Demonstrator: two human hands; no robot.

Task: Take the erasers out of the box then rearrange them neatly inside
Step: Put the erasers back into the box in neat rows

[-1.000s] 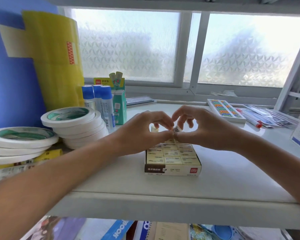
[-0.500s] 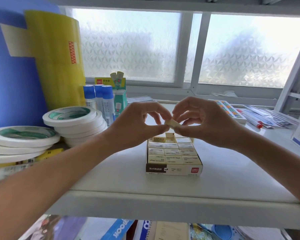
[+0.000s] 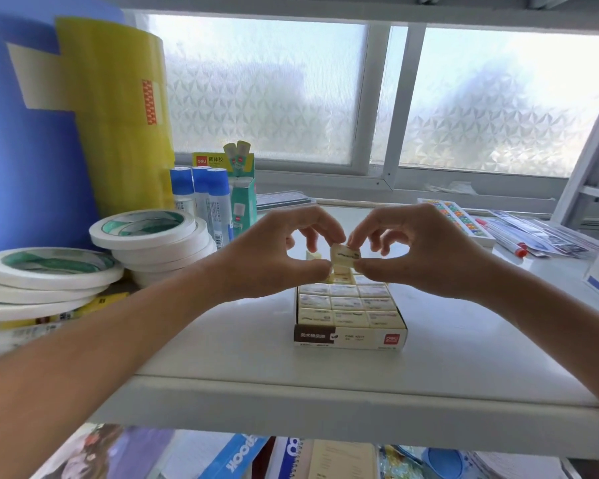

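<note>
An open cardboard eraser box (image 3: pixel 350 337) with a brown and white front sits on the white shelf (image 3: pixel 222 340). Rows of cream wrapped erasers (image 3: pixel 346 302) fill it. Above the box's far end I pinch one cream eraser (image 3: pixel 343 257) between both hands: my left hand (image 3: pixel 277 257) holds its left side, my right hand (image 3: pixel 415 250) its right side. Another cream eraser (image 3: pixel 312 255) shows behind my left fingers, on the shelf as far as I can tell.
Stacks of white tape rolls (image 3: pixel 146 233) stand at the left, with blue-capped glue sticks (image 3: pixel 204 198) and a green glue box (image 3: pixel 242 198) behind them. Yellow and blue paper rolls (image 3: pixel 111 108) fill the far left. A bead tray (image 3: pixel 457 216) and pens (image 3: pixel 509 242) lie at the right.
Both hands have lifted one eraser out of the far end of the box and now hold it higher, its face turned toward me.
</note>
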